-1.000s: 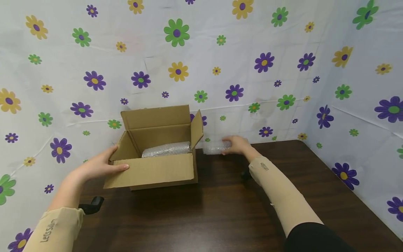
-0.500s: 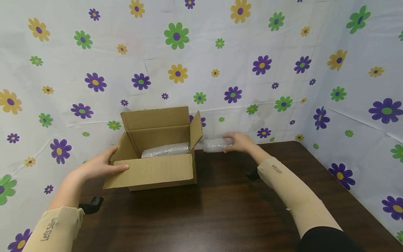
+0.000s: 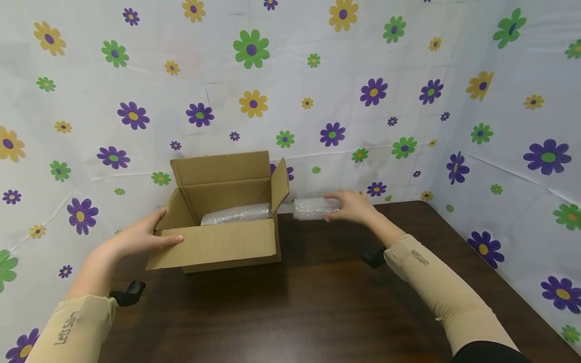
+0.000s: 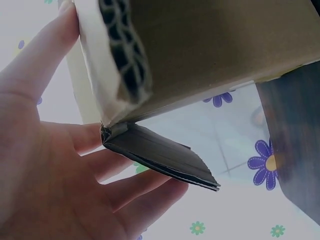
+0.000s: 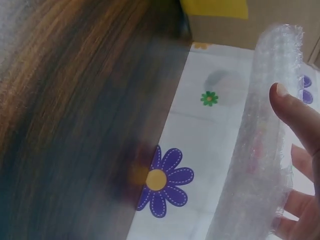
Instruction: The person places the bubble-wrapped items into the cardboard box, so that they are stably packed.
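An open cardboard box (image 3: 227,244) stands at the back of the table with its flaps spread. Inside it lies a bubble-wrapped bundle (image 3: 236,214). My left hand (image 3: 138,234) grips the box's front left corner, thumb on the front flap and fingers behind the left flap; the left wrist view shows these fingers (image 4: 130,182) against a folded flap (image 4: 165,152). To the right of the box, my right hand (image 3: 356,206) holds a second bubble-wrapped bundle (image 3: 313,208) by its right part. Something pinkish shows faintly through this wrap (image 5: 255,152). Whether it touches the table cannot be told.
The dark wooden table (image 3: 308,302) reaches toward me and to the right. A white flower-print cloth (image 3: 204,65) hangs close behind the box and along the right side. On the box, a yellow patch (image 5: 215,7) shows in the right wrist view.
My right hand has shifted slightly to the right with the bundle, and its forearm has swung outward. My left hand keeps its grip on the box.
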Demonstrator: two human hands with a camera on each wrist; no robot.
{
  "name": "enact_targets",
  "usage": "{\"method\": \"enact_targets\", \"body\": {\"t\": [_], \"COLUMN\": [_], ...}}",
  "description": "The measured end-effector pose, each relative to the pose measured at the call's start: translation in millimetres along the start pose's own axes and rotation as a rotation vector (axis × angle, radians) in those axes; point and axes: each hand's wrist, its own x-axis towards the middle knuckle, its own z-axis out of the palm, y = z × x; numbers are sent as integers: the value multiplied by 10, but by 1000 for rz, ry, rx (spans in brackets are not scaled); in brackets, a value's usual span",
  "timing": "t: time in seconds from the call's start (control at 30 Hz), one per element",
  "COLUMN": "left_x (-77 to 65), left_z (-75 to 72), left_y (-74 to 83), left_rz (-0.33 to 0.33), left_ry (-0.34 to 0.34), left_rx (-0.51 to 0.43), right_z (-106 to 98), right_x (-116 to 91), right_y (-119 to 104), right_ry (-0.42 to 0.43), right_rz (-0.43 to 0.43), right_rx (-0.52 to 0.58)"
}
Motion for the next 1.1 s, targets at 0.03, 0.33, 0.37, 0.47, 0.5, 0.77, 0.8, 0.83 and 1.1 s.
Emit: {"method": "enact_targets", "body": {"t": [0.03, 0.33, 0.37, 0.47, 0.5, 0.77, 0.8, 0.83, 1.1], "left_x": [0, -6, -6, 0, 3, 11, 8, 5, 6], "left_z": [-1, 3, 3, 8, 9, 4, 3, 4, 0], "left_y": [1, -16, -19, -23, -27, -52, -50, -45, -22], "left_rz": [1, 4, 6, 9, 9, 14, 12, 9, 9], "left_ry": [1, 2, 5, 5, 5, 5, 5, 4, -3], "left_rx": [4, 1, 0, -4, -8, -4, -2, -4, -7], "right_z": [-13, -141, -157, -211, -228, -406, -432, -457, -659], "right_x": [-18, -171, -188, -251, -276, -487, -515, -540, -749], "right_y": [-13, -159, -175, -223, -240, -376, -392, -408, -576], "right_ry": [3, 5, 7, 13, 17, 35, 35, 35, 46], "right_rz": [-5, -2, -3, -3, -5, -88, -96, -100, -118], "right_rx": [-2, -3, 1, 4, 1, 21, 25, 29, 24]}}
